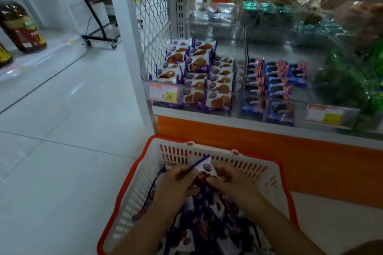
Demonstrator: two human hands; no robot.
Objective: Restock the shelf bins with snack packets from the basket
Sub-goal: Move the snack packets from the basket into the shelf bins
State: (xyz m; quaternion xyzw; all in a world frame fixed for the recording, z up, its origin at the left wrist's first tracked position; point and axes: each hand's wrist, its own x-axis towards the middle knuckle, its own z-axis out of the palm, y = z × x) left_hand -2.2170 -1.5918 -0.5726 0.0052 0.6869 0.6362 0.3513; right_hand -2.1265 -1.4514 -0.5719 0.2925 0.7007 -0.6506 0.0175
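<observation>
Two hands share the job: my left hand (176, 182) and right hand (230, 182) curl their fingers round one purple packet (204, 168) near the basket's (238, 163) far wall, readying it, I judge, for the matching bin (240, 87) at the shelf's left end.

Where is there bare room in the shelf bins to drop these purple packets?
Bare room: behind the blue packets, toward the rear bins, and on their right before the green packets. The purple-packet bin is crowded, stacked high.
</observation>
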